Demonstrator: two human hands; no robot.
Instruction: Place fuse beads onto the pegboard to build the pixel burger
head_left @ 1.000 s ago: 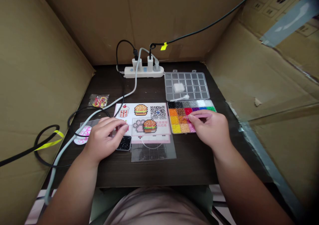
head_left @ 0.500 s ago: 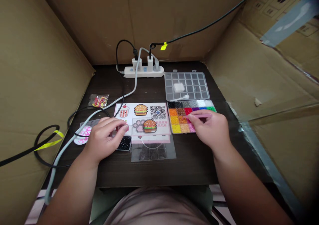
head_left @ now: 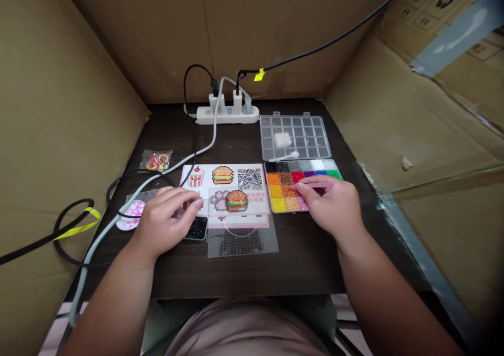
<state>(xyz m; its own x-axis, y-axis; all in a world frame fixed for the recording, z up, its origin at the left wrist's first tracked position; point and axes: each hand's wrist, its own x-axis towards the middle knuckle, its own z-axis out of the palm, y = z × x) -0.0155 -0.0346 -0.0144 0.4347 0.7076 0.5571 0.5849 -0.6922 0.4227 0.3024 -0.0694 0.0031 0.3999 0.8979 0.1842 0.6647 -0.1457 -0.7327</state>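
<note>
My right hand (head_left: 334, 203) pinches pink tweezers (head_left: 322, 185), their tips over the orange and brown compartments of the bead box (head_left: 280, 206). My left hand (head_left: 163, 219) is curled, thumb and index fingertips nearly together. It hovers by the small tray of black beads (head_left: 197, 229); whether anything is between its fingertips is too small to see. Right of it lies a clear pegboard (head_left: 271, 243) over the printed pattern sheet (head_left: 205, 168). A bead burger (head_left: 237, 201) sits there beside a pink-and-grey paw shape (head_left: 219, 201).
The box's clear lid (head_left: 321, 135) lies open behind it, holding a white block (head_left: 282, 139) and a small white scoop (head_left: 290, 155). A power strip (head_left: 228, 115) stands at the back. Cables (head_left: 173, 166) cross the left side, near a bag of colourful rings (head_left: 156, 160). Cardboard walls surround the table.
The view has shifted very slightly. Both hands stay in nearly the same places, with the tweezers still over the orange and brown beads.
</note>
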